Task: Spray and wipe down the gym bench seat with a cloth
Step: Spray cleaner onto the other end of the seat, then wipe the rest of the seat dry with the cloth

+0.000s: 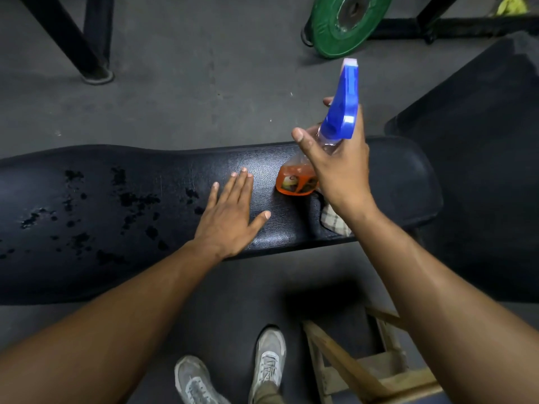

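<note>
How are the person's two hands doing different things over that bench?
The left hand lies flat with straight fingers on the bench seat; the right hand is raised above it. The left hand holds nothing, while the right hand grips a spray bottle with a blue trigger head. The left hand sits beside the wet patches; the right hand is over the checked cloth. Both are bare.

Showing black bench seat [87, 199]; blue-headed spray bottle [297, 183] with orange liquid; checked beige cloth [335, 221]; green weight plate [344, 21] at 1 o'clock.
</note>
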A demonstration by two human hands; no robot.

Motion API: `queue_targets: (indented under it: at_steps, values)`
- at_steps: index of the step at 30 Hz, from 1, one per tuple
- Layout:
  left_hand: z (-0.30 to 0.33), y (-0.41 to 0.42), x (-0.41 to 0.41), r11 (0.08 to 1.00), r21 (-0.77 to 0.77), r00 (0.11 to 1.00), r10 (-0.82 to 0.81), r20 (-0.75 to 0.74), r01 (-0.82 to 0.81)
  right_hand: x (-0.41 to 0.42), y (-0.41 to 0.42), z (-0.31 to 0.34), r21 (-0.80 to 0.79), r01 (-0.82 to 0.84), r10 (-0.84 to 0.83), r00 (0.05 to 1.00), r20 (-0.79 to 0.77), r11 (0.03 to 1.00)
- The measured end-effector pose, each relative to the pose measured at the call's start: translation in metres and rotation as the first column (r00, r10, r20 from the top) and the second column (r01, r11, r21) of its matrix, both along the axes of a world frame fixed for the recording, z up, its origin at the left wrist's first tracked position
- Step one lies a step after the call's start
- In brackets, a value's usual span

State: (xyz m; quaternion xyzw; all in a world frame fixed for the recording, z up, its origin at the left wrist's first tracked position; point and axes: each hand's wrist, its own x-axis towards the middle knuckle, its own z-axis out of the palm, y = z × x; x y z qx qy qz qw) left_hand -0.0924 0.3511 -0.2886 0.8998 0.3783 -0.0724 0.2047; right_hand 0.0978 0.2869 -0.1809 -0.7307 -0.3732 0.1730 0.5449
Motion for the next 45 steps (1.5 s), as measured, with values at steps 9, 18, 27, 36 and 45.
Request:
queue_targets:
  at_steps: [9, 18, 27, 36, 45]
  values:
    - [-0.005, 0.005, 0.000, 1.000, 0.000, 1.000, 0.001, -0.016, -0.001, -0.004, 0.005, -0.006, -0.006, 0.034, -0.034, 0.999, -0.026, 0.999]
    - [-0.008, 0.005, -0.005, 1.000, 0.004, 0.999, 0.008, -0.041, -0.008, -0.009, 0.000, -0.008, -0.057, 0.049, -0.054, 0.993, -0.101, 0.997]
    - [-0.006, 0.009, -0.004, 1.000, 0.006, 0.999, 0.007, -0.043, -0.007, 0.007, -0.019, -0.022, -0.130, -0.116, 0.098, 0.985, -0.142, 0.985]
    - [-0.006, 0.004, -0.006, 1.000, -0.002, 0.998, -0.002, -0.057, 0.002, 0.043, -0.060, -0.073, -0.505, 0.024, 0.013, 0.997, 0.070, 0.863]
    - [-0.009, -0.003, -0.021, 1.000, 0.017, 0.999, 0.017, -0.042, -0.017, 0.024, -0.085, -0.084, -0.757, 0.123, 0.080, 0.971, 0.226, 0.642]
